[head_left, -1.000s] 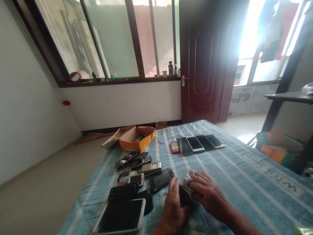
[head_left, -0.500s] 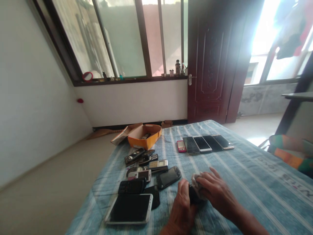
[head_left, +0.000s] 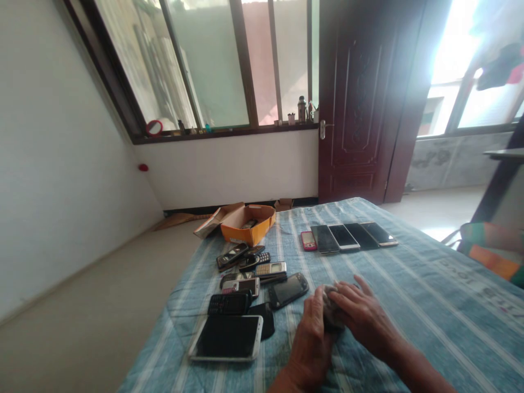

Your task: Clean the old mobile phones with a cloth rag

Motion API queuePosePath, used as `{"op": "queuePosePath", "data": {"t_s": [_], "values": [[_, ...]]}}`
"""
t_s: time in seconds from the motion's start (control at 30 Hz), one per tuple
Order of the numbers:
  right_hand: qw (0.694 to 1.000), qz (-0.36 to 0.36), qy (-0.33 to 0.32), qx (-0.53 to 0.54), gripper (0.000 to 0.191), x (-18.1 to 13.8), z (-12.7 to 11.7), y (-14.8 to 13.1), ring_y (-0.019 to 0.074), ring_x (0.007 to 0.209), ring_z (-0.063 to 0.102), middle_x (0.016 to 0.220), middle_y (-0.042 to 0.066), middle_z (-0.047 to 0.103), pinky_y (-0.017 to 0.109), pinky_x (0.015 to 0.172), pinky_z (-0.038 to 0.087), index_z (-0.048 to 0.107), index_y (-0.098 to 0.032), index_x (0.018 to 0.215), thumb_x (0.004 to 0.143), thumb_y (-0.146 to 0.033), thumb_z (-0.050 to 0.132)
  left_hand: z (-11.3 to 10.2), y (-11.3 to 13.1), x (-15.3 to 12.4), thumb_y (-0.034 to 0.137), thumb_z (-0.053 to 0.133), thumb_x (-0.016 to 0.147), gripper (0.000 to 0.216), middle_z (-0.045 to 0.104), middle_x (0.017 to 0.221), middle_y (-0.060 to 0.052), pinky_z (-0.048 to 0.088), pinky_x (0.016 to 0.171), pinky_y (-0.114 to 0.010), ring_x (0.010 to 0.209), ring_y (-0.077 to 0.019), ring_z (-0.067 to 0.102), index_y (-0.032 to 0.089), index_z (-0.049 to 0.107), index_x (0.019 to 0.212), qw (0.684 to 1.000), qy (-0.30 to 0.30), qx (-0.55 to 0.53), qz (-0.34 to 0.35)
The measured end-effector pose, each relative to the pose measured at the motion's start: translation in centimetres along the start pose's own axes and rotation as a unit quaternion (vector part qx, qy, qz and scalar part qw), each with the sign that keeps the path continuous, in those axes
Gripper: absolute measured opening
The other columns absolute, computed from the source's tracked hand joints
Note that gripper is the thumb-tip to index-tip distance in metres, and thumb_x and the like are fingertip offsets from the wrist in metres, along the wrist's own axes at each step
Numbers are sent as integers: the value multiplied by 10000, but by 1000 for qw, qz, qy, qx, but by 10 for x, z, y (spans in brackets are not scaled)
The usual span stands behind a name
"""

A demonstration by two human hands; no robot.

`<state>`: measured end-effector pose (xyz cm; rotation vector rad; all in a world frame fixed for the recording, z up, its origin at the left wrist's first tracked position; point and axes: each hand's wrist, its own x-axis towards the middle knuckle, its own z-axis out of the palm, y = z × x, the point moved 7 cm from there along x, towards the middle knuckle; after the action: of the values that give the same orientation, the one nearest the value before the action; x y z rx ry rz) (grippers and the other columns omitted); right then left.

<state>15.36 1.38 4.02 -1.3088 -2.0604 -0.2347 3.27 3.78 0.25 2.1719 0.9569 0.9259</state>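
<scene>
The dark object (head_left: 334, 328) lies nearer the wearer than the orange box (head_left: 242, 236) and to its right, mostly covered, so I can't tell its long axis or which way it points. The left hand (head_left: 313, 334) has its fingers together, clamped on the object's side; the right hand (head_left: 364, 319) grips a pale cloth (head_left: 329, 307) against it, one outer finger lifted apart.

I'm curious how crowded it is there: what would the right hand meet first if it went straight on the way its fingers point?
Beyond the cloth it holds, the right hand would probably meet the left hand first; the exact gap is unclear.
</scene>
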Motion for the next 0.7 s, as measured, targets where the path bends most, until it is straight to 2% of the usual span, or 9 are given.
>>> {"op": "queuePosePath", "data": {"t_s": [0.1,0.27,0.43,0.7], "values": [[999,41,2,-15,298,-6,1,25,230,1156,584,1171,55,671,508,1118,255,637,-263,1127,877,-148,523,1,0,1,-9,479,705,750,480,1379,-143,358,1129,-467,1312,-278,442,146,356,1429,999,-16,21,-17],[990,128,20,62,316,-13,8,52,223,1116,599,1204,58,657,407,1006,441,647,-264,1156,872,-237,513,2,-1,2,-53,445,631,788,491,1361,-150,377,1123,-446,1271,-272,480,128,404,1397,998,-34,52,-34],[970,206,43,125,351,-17,14,59,212,1108,615,1208,57,653,361,949,496,632,-241,1182,870,-249,472,4,-4,1,-35,464,652,762,469,1381,-176,354,1140,-459,1305,-294,448,85,399,1402,997,-39,65,-28],[975,215,56,19,330,-22,9,57,233,982,654,1092,39,707,374,862,513,643,-260,1150,866,-272,477,3,-4,0,-39,471,656,769,485,1377,-149,364,1130,-479,1299,-286,460,141,393,1400,998,-25,52,-29]]}}
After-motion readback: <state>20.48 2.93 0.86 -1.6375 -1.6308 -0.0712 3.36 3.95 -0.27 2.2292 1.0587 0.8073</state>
